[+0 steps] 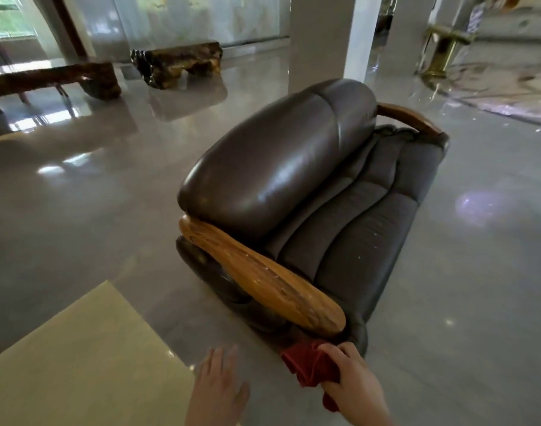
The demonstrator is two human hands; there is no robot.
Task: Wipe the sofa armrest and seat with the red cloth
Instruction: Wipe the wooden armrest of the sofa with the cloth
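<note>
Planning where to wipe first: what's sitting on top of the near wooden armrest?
On the near wooden armrest only pale specks and streaks show. Its far end is tucked under the brown leather back cushion, so that part is hidden. The red cloth, in the right hand, is below its near tip.

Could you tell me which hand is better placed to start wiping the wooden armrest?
Right hand: it grips the red cloth just below the near wooden armrest. The left hand is empty.

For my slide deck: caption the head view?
Right hand holds red cloth near sofa's wooden armrest; left hand open.
</note>
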